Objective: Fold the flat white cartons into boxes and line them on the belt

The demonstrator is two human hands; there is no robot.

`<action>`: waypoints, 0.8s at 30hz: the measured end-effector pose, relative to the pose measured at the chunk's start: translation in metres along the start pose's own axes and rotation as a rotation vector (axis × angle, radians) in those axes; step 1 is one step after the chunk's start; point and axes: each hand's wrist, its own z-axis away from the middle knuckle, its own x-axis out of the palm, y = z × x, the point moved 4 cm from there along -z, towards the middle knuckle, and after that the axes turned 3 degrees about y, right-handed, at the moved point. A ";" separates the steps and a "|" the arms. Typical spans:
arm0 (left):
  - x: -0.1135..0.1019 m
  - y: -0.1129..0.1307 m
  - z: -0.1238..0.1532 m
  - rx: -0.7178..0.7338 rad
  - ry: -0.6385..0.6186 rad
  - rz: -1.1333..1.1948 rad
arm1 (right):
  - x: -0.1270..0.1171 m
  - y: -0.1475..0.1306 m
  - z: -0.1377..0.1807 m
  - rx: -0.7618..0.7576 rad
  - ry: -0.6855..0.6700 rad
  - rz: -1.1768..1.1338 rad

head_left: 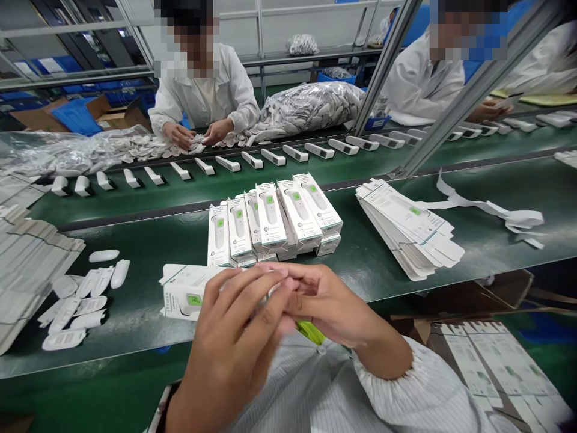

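Note:
My left hand point(234, 337) and my right hand point(329, 307) meet in front of my chest over a white thermometer carton point(184, 291) with a green display print. Both hands wrap round the carton's right end, fingers overlapping there. The carton lies level, its left end sticking out past my left fingers. Just beyond it stands a cluster of several finished cartons point(270, 219) on the green bench point(148, 240).
A stack of flat unfolded cartons point(408, 231) lies to the right, with white paper strips point(496, 213) beyond. White bagged thermometers point(81, 297) lie at left beside grey trays point(27, 264). A conveyor point(279, 157) carries thermometers; two people in white coats work opposite.

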 end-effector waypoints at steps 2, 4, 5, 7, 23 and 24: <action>0.001 -0.001 0.005 0.020 -0.061 -0.001 | -0.002 0.001 -0.002 -0.062 0.012 0.029; 0.000 -0.005 0.012 -0.013 -0.062 -0.008 | -0.003 0.003 -0.003 -0.092 0.032 0.061; -0.003 -0.009 0.014 -0.047 -0.032 -0.010 | -0.002 0.004 -0.004 -0.095 0.039 0.076; -0.008 -0.014 0.018 -0.101 0.031 -0.013 | -0.001 0.005 -0.005 -0.085 0.057 0.096; -0.023 -0.015 0.013 -0.072 0.155 0.076 | 0.016 0.003 -0.008 -0.116 0.073 0.171; -0.024 -0.015 0.013 -0.071 0.162 0.076 | 0.017 0.002 -0.008 -0.122 0.059 0.179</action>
